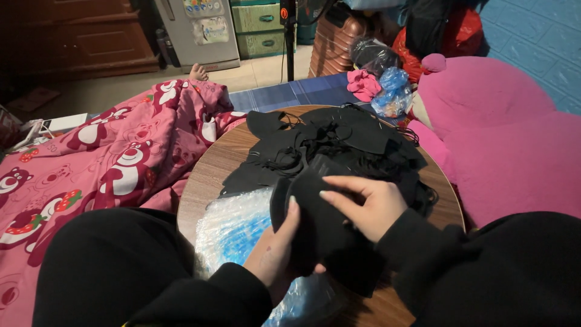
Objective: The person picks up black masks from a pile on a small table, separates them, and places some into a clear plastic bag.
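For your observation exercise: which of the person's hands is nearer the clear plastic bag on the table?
Left. The left hand lies right over the clear plastic bag; the right hand sits farther right.

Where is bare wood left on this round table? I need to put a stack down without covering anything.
Bare round table shows along the left edge, between the pink blanket and the black mask pile. A thin strip lies at the right rim, and a patch at the near edge. The middle is crowded: pile, clear plastic bag, left hand, right hand.

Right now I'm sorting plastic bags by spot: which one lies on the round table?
The clear bag with blue inside, under the left hand; the blue bag and dark bag sit beyond the table.
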